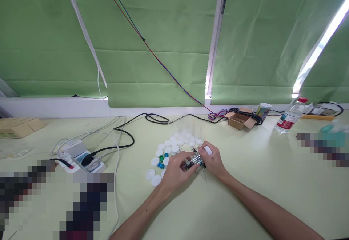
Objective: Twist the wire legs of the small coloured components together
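Note:
My left hand (178, 168) is closed around a small clear tube (194, 160) that lies tilted across its fingers, with dark bits showing inside. My right hand (215, 160) grips the white cap (208, 150) at the tube's right end; whether the cap is seated or loose cannot be made out. Thin wire-like pieces (204, 174) and small parts lie beneath the hands, partly hidden. To the left and behind, several round white caps (161, 146) are spread on the table, with green beads (161, 158) and blue beads (160, 165) among them. Faint clear upright tubes (188, 125) stand behind the caps.
A power strip (79, 156) with plugs and cables is at the left. Black cable (156, 118) runs along the back. An opened cardboard box (240, 120), a patterned can (264, 111) and a red-capped water bottle (290, 116) stand back right. Cardboard (21, 127) lies far left.

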`<state>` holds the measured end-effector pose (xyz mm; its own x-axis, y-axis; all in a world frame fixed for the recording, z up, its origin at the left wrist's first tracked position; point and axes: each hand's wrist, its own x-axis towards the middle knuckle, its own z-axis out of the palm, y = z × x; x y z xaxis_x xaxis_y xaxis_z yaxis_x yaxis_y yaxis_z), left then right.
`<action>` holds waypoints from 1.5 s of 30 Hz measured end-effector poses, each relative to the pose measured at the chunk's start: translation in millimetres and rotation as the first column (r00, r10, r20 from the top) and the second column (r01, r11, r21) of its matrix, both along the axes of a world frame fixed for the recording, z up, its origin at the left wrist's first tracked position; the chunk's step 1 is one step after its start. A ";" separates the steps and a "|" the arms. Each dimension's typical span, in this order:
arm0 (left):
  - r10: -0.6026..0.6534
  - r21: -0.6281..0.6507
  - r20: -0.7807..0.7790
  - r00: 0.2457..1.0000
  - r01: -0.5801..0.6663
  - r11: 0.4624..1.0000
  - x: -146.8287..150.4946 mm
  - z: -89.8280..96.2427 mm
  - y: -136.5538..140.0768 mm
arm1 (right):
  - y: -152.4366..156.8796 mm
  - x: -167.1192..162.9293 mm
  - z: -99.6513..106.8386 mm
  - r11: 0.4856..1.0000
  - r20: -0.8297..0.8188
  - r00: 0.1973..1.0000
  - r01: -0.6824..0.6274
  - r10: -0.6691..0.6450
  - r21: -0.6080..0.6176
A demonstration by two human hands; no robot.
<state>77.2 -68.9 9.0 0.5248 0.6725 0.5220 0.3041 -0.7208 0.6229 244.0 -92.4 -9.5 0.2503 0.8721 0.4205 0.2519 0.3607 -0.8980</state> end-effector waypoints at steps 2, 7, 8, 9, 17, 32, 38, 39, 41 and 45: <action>0.006 -0.001 -0.007 1.000 -0.006 1.000 0.0 0.6 -0.8 | 0.2 0.6 -0.8 1.000 0.000 1.000 -0.002 0.002 0.002; 0.010 0.004 -0.022 1.000 -0.010 1.000 -0.6 0.3 -1.6 | 0.0 0.9 -1.9 1.000 -0.004 1.000 -0.005 0.005 -0.016; 0.009 0.005 -0.022 1.000 -0.009 1.000 -0.6 0.1 -1.5 | 0.0 0.7 -2.0 1.000 -0.001 1.000 -0.002 0.002 -0.021; 0.010 0.006 -0.021 1.000 -0.010 1.000 -0.6 -0.1 -1.4 | 0.2 0.5 -2.2 1.000 0.003 1.000 0.001 -0.001 -0.025; 0.016 -0.003 -0.027 1.000 -0.016 1.000 -0.4 -2.1 0.8 | 2.7 -3.2 -4.1 0.997 0.012 0.997 0.072 -0.072 -0.009; 0.219 0.197 0.285 0.933 -0.281 0.939 -2.2 -0.2 0.7 | -0.9 28.3 48.6 0.915 0.250 0.887 0.338 -0.387 0.218; 0.136 0.250 0.267 0.954 -0.205 0.946 1.9 -2.9 -4.4 | 12.3 63.9 71.3 0.772 0.357 0.685 0.547 -0.635 0.322; 0.128 0.255 0.260 0.957 -0.196 0.947 2.7 -3.2 -5.4 | 17.1 70.4 71.3 0.768 0.384 0.665 0.565 -0.641 0.302; 0.114 0.263 0.249 0.962 -0.181 0.948 3.9 -3.5 -6.9 | 28.2 82.3 68.4 0.779 0.456 0.640 0.576 -0.618 0.246; 0.091 0.264 0.232 0.968 -0.153 0.952 4.7 -3.9 -7.7 | 49.6 93.8 57.9 0.825 0.609 0.609 0.546 -0.508 0.143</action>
